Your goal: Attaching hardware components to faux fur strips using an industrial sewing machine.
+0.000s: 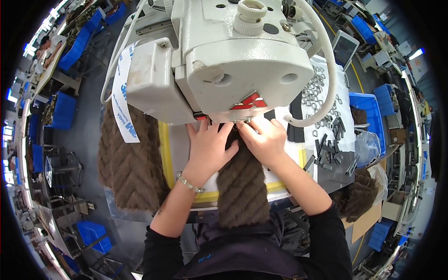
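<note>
A brown fur strip (243, 193) runs from beneath the head of a white sewing machine (249, 65) toward me and hangs over the table's front edge. My left hand (208, 145), with a beaded bracelet at the wrist, lies left of the strip, fingers spread and thumb at its edge. The machine head partly hides those fingertips. On the other side, my right hand (266, 142) has bent fingers closed on the strip's far end close to the needle area. Dark material shows between the hands; its exact kind is unclear.
More brown fur pieces (133, 163) lie on the left. At the right, metal rings (322, 95) and short black strips (329, 151) rest on a white sheet. A blue bin (379, 116) and further fur (361, 196) stand beyond. A white hose (332, 60) curves beside the machine.
</note>
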Motion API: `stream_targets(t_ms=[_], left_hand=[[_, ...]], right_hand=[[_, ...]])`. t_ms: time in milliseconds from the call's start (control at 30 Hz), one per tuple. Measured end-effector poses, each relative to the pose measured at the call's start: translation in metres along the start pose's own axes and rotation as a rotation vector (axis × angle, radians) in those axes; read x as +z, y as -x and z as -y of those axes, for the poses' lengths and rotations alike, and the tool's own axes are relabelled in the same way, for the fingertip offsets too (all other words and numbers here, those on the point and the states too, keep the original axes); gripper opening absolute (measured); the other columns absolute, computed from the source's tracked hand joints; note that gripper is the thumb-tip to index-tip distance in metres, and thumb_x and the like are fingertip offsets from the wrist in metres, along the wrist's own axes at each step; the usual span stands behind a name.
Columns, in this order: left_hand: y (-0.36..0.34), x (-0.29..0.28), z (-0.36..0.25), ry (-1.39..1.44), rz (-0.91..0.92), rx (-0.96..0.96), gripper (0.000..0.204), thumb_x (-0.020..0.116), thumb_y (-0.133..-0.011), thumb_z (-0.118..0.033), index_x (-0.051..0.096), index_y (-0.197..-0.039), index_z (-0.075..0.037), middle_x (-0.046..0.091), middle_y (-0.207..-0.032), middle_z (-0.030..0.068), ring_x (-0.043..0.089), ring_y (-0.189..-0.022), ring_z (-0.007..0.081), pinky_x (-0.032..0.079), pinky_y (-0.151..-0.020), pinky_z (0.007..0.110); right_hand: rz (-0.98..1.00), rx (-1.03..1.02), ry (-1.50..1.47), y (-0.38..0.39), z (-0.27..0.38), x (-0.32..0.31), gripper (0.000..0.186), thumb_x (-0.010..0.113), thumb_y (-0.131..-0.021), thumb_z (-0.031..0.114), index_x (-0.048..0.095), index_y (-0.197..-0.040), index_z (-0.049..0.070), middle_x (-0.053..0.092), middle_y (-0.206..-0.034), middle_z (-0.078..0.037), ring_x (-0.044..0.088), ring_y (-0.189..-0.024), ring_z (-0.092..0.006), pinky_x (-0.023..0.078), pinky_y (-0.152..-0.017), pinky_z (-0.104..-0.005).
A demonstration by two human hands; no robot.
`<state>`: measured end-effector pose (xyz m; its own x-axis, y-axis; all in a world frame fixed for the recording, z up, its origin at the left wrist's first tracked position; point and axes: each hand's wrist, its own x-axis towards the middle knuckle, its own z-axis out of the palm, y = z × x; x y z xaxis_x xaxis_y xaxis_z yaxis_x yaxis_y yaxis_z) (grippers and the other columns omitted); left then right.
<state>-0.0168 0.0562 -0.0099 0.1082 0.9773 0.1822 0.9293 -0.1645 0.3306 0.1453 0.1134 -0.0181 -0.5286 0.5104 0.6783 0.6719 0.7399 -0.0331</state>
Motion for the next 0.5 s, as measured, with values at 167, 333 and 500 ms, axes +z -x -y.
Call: stream_targets(t_ms=[167,333,500], left_hand=[[0.0001,-0.0002,0.0002,-0.03,-0.001,-0.003,0.055,0.072,-0.076,-0.031,0.059,-0.127,-0.015,0.052,-0.129,0.0076,0.045,-0.124,0.0351,0.027,-0.097,0.072],[0.0005,0.0011,0.0015,-0.032,-0.027,0.016,0.054,0.071,-0.076,-0.031,0.059,-0.127,-0.015,0.053,-0.128,0.0072,0.045,-0.123,0.0344,0.027,-0.098,0.071],[0.0009,0.0041,0.0038,-0.03,-0.027,0.029,0.053,0.07,-0.076,-0.032,0.06,-0.125,-0.015,0.054,-0.127,0.007,0.045,-0.123,0.0334,0.024,-0.1,0.069]], right_hand=[[-0.054,-0.047,0.011,-0.0028,-0.0003,0.0011,0.019,0.076,-0.069,0.016,0.072,-0.087,0.017,0.053,-0.065,0.006,0.053,-0.057,-0.0114,0.036,-0.051,-0.0277],[-0.004,0.049,-0.014,-0.0003,0.0017,0.0031,0.02,0.078,-0.067,0.018,0.072,-0.086,0.017,0.06,-0.071,0.005,0.056,-0.058,-0.0135,0.039,-0.051,-0.0284],[0.035,0.164,-0.085,-0.0028,0.0028,0.0004,0.02,0.08,-0.066,0.017,0.072,-0.085,0.016,0.066,-0.079,0.003,0.06,-0.06,-0.0174,0.045,-0.054,-0.0295]])
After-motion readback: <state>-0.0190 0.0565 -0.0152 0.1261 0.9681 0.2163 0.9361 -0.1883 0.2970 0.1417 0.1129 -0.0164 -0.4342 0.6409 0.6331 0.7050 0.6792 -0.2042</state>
